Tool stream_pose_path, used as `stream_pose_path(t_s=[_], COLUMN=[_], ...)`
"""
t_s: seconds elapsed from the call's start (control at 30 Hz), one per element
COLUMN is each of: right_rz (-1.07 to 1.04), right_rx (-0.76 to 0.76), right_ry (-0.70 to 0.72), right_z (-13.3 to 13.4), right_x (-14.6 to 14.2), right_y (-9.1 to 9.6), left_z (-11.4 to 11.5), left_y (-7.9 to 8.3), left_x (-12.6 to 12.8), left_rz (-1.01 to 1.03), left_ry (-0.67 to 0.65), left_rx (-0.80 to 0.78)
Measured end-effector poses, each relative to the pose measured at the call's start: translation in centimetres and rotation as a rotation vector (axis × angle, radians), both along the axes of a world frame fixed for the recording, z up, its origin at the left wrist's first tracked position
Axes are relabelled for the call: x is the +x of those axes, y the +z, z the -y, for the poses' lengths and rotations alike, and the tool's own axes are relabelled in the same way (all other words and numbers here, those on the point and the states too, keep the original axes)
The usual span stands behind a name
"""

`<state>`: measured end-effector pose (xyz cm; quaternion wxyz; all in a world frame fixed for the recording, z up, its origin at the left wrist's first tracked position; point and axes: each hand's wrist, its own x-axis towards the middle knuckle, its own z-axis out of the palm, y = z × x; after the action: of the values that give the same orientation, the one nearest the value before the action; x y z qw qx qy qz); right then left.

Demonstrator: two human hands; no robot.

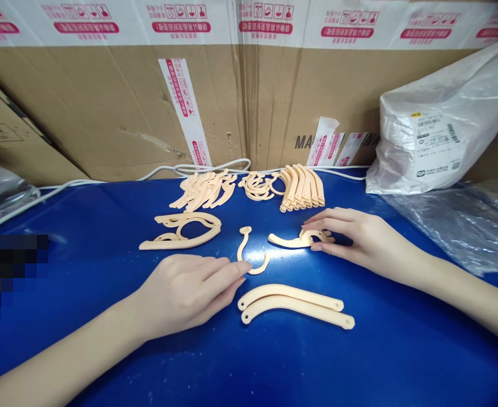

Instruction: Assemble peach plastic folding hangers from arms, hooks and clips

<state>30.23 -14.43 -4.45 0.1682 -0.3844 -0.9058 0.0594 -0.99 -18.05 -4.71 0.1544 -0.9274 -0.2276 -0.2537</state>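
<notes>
My left hand (189, 297) lies palm down on the blue table (104, 237), fingers stretched out, with the fingertips touching a peach hook-shaped plastic piece (249, 254). My right hand (350, 237) rests with its fingers laid flat over a curved peach piece (291, 241), pressing on its right end. Two long curved peach strips (293, 305) lie side by side in front of my left fingertips. A flat peach assembly of curved pieces (183, 232) lies to the left.
Piles of peach parts sit at the back: loose curved pieces (204, 191), small hooks (257, 186) and a stacked row (302, 187). Cardboard boxes (125, 102) wall the back. White cables (83, 183) run along them. Plastic bags (439, 130) fill the right.
</notes>
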Motion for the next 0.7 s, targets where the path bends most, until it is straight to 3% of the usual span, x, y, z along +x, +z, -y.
stream_pose_path(t_s=[0.33, 0.57, 0.7], right_rz=[0.017, 0.039, 0.048], right_rx=[0.043, 0.061, 0.060], right_ry=[0.041, 0.031, 0.037], right_z=[-0.61, -0.65, -0.61], right_x=[-0.18, -0.16, -0.03], right_y=[-0.41, -0.57, -0.62], left_z=[-0.13, -0.39, -0.83], left_y=[-0.22, -0.33, -0.39], left_x=[0.05, -0.16, -0.06], left_rz=[0.019, -0.025, -0.079], left_ry=[0.004, 0.099, 0.053], left_rx=[-0.005, -0.068, -0.128])
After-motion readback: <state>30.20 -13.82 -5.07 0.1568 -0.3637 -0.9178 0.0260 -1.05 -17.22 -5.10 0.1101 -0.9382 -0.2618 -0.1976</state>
